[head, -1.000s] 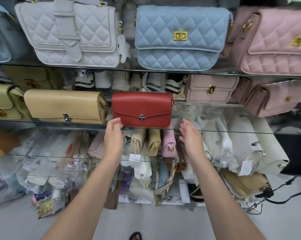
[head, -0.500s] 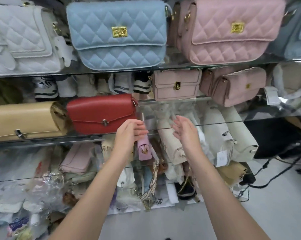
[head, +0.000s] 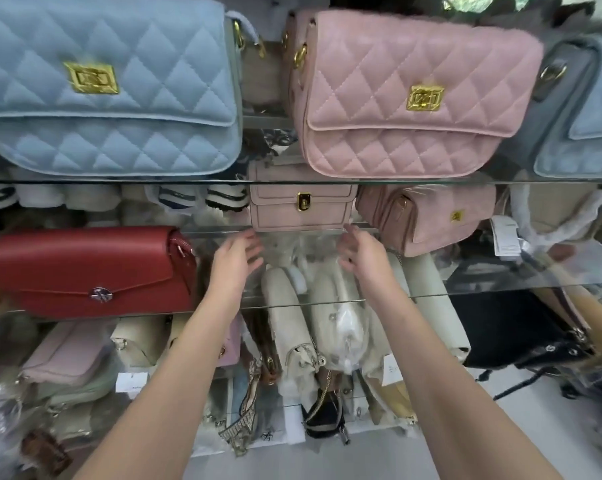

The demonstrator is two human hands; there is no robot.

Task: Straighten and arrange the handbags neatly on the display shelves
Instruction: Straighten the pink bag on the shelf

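Hands first: left hand [head: 238,256] and right hand [head: 360,258] both raised toward the middle glass shelf [head: 500,292], fingers loosely spread, each grip released — nothing held, nothing touched as far as the view shows. Right fingertips sit just under the bottom right corner of the small pink flap bag [head: 301,199]; the left grip hangs just below its bottom left corner. That bag stands upright and square between the two grips, slightly above them, set back on the shelf.

Just right of the right grip: a dusty pink quilted bag [head: 427,218], tilted and turned at an angle, its corner overhanging — looks like it needs straightening. Left of the left grip: the red envelope bag [head: 84,271], upright, facing front, looks tidy. Above both grips on the top shelf: a blue quilted bag [head: 109,84] and a pink quilted bag [head: 410,95], both facing out; the pink one leans a little. Far upper right, another blue bag [head: 583,116], only partly in frame.

Below the grips — cream bags [head: 285,306] and plastic-wrapped stock crammed on end on the lower shelves, more of a storage heap than a display.

Progress, as a judgement: left part of this shelf appears done, the small pink flap bag is the likely next target, and the angled bag beyond it plus the upper pink one remain.
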